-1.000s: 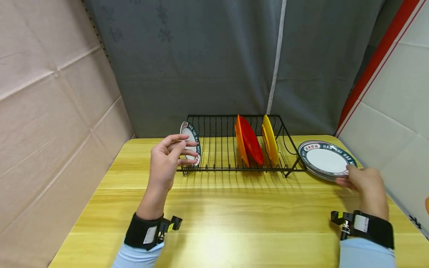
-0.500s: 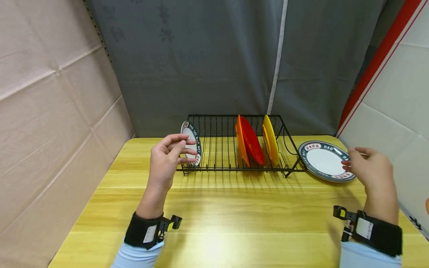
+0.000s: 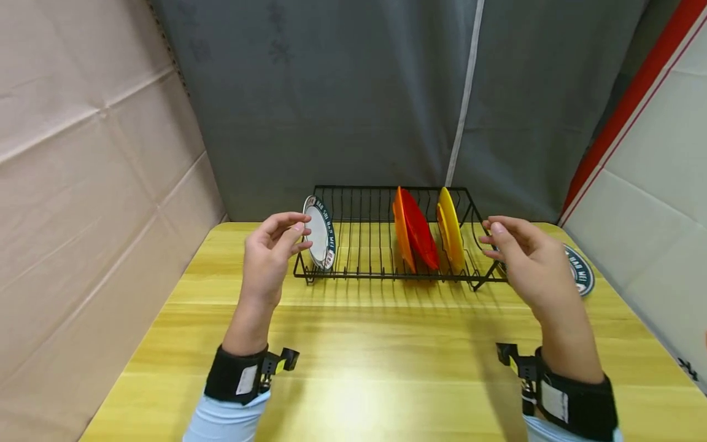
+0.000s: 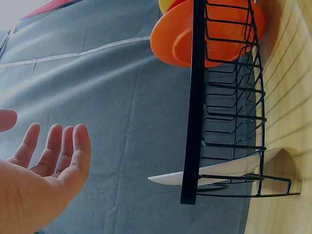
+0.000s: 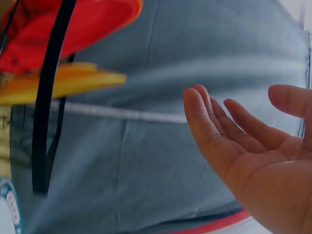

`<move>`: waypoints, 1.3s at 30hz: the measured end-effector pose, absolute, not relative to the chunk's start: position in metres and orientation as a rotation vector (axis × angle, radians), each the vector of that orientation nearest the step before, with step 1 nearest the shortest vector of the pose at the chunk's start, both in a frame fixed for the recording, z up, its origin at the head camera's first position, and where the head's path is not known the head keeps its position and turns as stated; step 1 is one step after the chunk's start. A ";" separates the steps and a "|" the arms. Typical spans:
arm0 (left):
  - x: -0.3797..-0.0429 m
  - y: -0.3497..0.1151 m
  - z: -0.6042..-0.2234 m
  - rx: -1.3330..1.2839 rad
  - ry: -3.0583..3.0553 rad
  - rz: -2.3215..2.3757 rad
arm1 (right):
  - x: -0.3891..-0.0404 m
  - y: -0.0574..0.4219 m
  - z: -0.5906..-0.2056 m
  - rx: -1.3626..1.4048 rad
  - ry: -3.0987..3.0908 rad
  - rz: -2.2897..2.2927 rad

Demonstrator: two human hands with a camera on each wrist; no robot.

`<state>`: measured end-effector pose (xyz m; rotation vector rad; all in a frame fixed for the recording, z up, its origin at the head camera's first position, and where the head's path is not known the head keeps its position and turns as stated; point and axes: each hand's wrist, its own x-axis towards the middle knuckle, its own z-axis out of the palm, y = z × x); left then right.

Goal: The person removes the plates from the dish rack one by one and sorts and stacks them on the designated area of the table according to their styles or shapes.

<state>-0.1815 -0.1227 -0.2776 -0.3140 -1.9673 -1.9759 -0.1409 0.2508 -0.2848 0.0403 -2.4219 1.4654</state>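
Observation:
My left hand point(image 3: 267, 255) hovers with loosely bent fingers and holds nothing. Just beyond its fingertips, a white plate with a dark green lettered rim point(image 3: 319, 236) leans upright in the left end of a black wire dish rack point(image 3: 381, 277). An orange plate point(image 3: 402, 233), a red plate point(image 3: 421, 236) and a yellow plate point(image 3: 453, 233) stand toward the rack's right side. Near the rack's right end floats my right hand point(image 3: 536, 267), its fingers relaxed around nothing. Behind that hand, green-rimmed white plates point(image 3: 581, 270) lie flat on the table, mostly hidden.
The wooden table point(image 3: 353, 356) stretches in front of the rack. A grey curtain point(image 3: 331, 110) hangs behind it. Pale panels flank both sides, the right one point(image 3: 652, 245) edged in red. Slots between the white and orange plates hold no dishes.
My right hand has let go of the edge of the flat white plates, lifted and moved left toward the rack. The left hand stays nearly still. The camera view has shifted slightly.

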 end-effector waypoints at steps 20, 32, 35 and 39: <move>-0.230 -0.133 -0.311 0.005 -2.234 -1.755 | -0.135 0.226 -0.278 0.053 -2.554 1.386; -0.299 -0.142 -0.299 0.047 -2.711 -1.262 | -0.135 0.221 -0.278 0.092 -2.595 1.433; -0.317 -0.141 -0.301 0.025 -2.815 -1.103 | -0.134 0.222 -0.277 0.099 -2.602 1.455; -0.330 -0.138 -0.306 0.007 -2.894 -0.960 | -0.134 0.221 -0.278 0.103 -2.612 1.461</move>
